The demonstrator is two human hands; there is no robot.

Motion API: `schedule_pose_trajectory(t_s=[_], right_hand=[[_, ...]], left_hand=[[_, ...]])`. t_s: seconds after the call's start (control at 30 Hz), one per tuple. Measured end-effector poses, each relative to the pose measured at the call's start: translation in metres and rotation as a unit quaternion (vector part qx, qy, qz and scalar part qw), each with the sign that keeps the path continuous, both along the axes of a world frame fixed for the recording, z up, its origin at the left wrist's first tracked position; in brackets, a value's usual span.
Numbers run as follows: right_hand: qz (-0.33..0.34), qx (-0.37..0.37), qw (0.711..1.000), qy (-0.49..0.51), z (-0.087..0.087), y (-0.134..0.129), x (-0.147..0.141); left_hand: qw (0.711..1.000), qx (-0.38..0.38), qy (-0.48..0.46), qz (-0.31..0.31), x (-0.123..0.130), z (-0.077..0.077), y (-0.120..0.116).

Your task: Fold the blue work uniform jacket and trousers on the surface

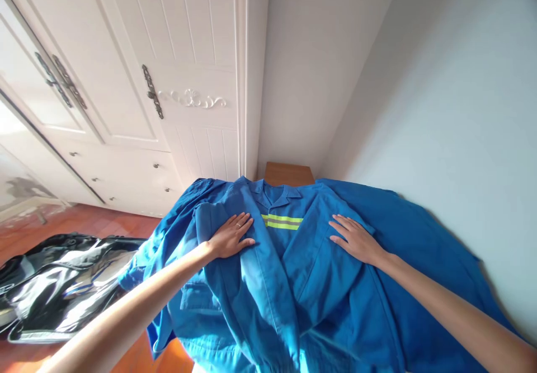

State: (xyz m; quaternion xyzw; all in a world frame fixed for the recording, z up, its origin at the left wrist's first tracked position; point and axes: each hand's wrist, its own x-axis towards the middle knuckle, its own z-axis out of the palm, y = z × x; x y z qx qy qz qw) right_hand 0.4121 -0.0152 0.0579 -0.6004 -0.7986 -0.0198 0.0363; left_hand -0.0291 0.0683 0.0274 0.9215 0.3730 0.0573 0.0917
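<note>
Blue work clothes with a collar lie spread out in front of me; the upper blue jacket (268, 289) has its front panels crossing in a V. Inside the V show a collar and a yellow-green and grey reflective stripe (285, 222). My left hand (230, 236), with a ring on one finger, rests flat on the left part of the jacket, fingers stretched out. On the right part, my right hand (356, 240) lies flat too, its fingers spread. Neither hand grips the cloth. More blue cloth (419, 261) reaches out to the right toward the wall.
A white wardrobe (201, 37) with dark metal handles stands ahead on the left. At left, an open black suitcase (54, 289) with contents lies on the reddish wooden floor (126, 225). A brown wooden top (289, 173) shows behind the collar. A pale wall (453, 110) rises on the right.
</note>
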Motion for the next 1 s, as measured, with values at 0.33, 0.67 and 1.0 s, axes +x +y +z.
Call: schedule_pose_trajectory(t_s=[0.33, 0.67, 1.0], right_hand=[[0.050, 0.092, 0.990, 0.092, 0.015, -0.048, -0.044], [-0.033, -0.050, 0.881, 0.469, -0.121, -0.233, -0.172], [-0.262, -0.209, 0.608, 0.720, -0.136, -0.230, -0.199]], left_hand=[[0.984, -0.003, -0.168, 0.067, -0.002, 0.018, -0.038], [0.661, 0.114, -0.502, 0.546, -0.093, -0.053, -0.194], [0.482, -0.190, -0.617, 0.592, -0.055, -0.158, -0.261]])
